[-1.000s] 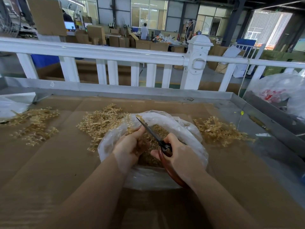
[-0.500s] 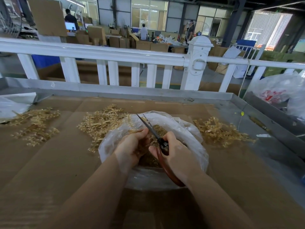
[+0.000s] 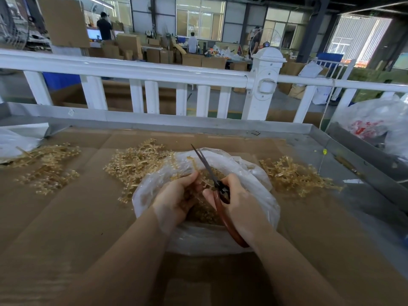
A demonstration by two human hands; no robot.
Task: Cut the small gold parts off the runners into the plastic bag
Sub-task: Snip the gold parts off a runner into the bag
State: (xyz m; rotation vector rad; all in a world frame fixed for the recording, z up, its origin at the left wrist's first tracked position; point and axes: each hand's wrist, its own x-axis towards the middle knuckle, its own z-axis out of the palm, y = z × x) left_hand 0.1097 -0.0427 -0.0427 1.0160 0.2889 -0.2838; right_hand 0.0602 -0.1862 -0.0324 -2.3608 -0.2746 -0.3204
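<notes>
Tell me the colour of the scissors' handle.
Reddish brown, glossy. The scissors' handle shows best in the head view, gripped in the right hand.

Matt cardboard table (image 3: pixel 66 217), glossy translucent plastic bag (image 3: pixel 260 195)

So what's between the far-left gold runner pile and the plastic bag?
In the head view, another pile of gold runners on brown cardboard lies between them, touching the clear plastic bag.

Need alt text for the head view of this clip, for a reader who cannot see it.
Over an open plastic bag of gold parts, the left hand holds a gold runner while the right hand grips red-handled scissors. Piles of gold runners lie on the cardboard-covered table, with a white railing beyond.
</notes>
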